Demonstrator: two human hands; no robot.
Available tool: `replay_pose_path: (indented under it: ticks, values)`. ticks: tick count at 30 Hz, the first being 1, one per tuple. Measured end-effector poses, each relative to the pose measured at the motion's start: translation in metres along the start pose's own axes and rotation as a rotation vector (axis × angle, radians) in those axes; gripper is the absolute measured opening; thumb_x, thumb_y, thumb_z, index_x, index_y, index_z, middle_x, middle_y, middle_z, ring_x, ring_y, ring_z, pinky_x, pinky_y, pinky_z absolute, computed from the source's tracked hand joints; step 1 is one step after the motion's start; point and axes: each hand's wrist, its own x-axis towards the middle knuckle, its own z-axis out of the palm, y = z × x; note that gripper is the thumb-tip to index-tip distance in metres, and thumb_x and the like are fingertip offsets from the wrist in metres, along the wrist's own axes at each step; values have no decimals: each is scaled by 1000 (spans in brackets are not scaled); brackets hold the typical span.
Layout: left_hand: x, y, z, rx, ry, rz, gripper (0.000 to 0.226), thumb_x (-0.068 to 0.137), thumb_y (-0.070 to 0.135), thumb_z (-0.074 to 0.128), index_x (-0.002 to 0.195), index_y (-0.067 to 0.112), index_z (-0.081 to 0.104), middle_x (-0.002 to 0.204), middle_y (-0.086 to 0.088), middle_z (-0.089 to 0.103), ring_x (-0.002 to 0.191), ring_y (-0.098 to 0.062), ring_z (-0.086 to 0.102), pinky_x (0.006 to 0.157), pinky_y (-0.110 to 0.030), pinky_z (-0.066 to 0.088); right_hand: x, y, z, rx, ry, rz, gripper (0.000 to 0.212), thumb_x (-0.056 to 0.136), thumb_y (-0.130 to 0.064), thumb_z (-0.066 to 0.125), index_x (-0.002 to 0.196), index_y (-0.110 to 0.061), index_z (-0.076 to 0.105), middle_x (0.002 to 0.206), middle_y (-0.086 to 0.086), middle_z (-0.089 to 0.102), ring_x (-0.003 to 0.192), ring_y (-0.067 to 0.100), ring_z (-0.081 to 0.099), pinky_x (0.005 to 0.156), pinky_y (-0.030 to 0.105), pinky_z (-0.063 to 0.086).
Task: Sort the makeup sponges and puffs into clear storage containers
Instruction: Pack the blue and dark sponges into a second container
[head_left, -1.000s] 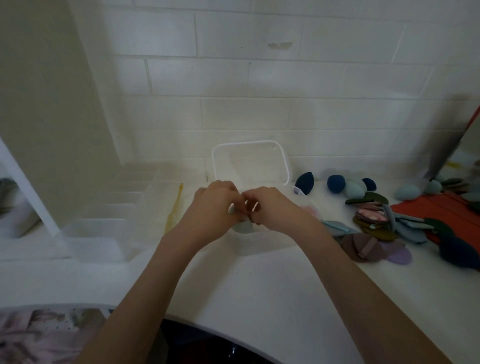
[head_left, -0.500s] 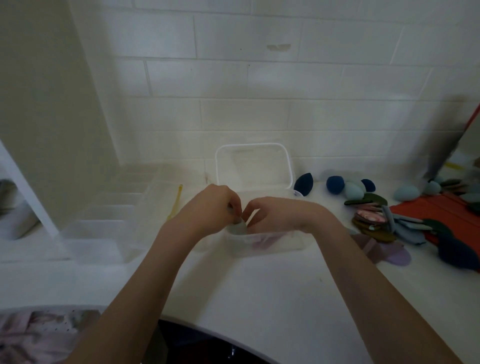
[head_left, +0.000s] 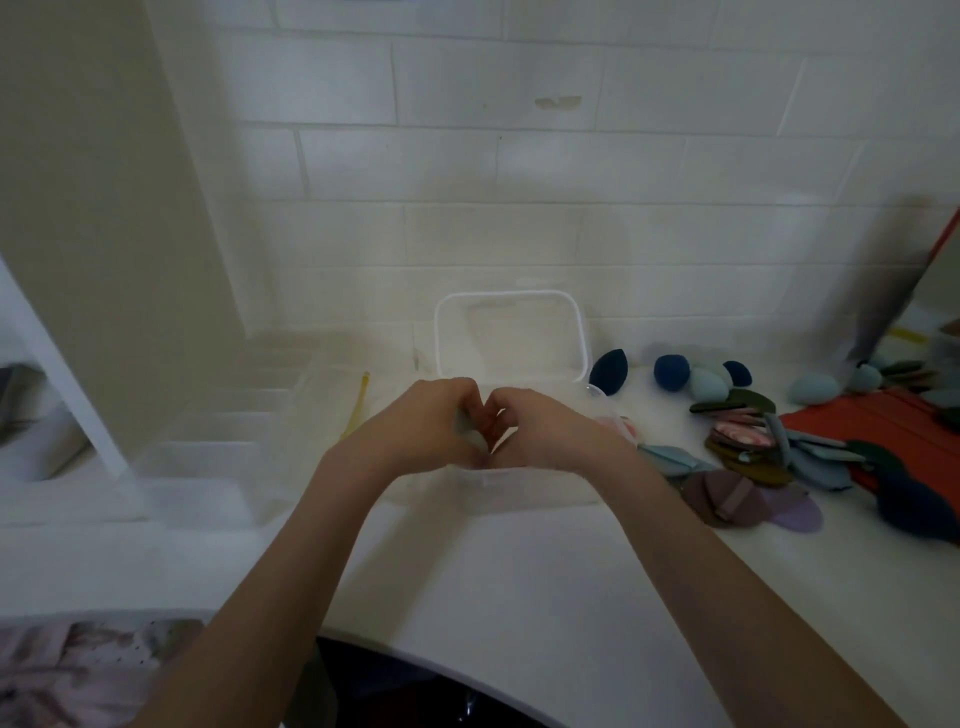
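White surface (head_left: 519, 582) against a tiled wall, with a clear box (head_left: 511, 488) in the middle, lid up. Left of the box, a see-through tray (head_left: 218, 452) with a yellow stick (head_left: 358, 405) just beside it. On the right, blue egg sponges (head_left: 671, 371), a pile of flat puffs (head_left: 748, 452) and an orange cloth (head_left: 883, 431).

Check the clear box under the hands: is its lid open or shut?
Open. The lid stands up behind the box, leaning toward the wall, while both hands work over the uncovered top.
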Motion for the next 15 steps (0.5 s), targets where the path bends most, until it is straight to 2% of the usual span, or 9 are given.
replay_pose_path:
  ticks: [3,6,8,10,13,15]
  values:
    - [2,4,0,83,0,1,29,72,12,73,100,13,65,107,-2,63,97,-18,56,78,-26,44,-7,3,-7,129,-83,12,37,79,-11,72,112,-15,56,106,1,71,92,15,66,71,18,50]
    - [3,2,4,112,19,-3,27,74,12,71,100,17,69,110,-2,63,93,-14,53,74,-22,40,-11,4,-18,287,-51,-2,25,85,0,62,108,-11,59,95,10,73,84,19,71,71,23,58]
    - [4,-1,6,78,37,-14,26,75,11,69,100,20,71,119,0,61,104,-14,54,81,-19,39,-12,11,-36,427,125,-29,18,88,5,53,98,-8,60,91,17,70,76,26,71,66,29,59]
    - [5,-3,8,49,49,-11,24,75,10,69,97,19,72,126,3,59,116,-13,51,87,-16,34,-12,31,-58,494,420,-41,19,90,3,51,90,-13,59,89,15,66,68,24,68,58,30,57]
    - [7,-2,10,38,65,6,23,76,10,70,97,18,73,129,4,58,119,-12,50,88,-14,31,-16,78,-82,149,858,77,23,91,-1,49,102,-18,59,103,4,64,81,17,61,68,29,53]
    - [10,-1,13,25,83,20,24,75,10,70,97,18,73,129,4,58,119,-12,50,88,-14,31,-16,111,-87,-27,952,168,32,91,-2,46,119,-15,56,118,7,60,81,15,56,72,26,44]
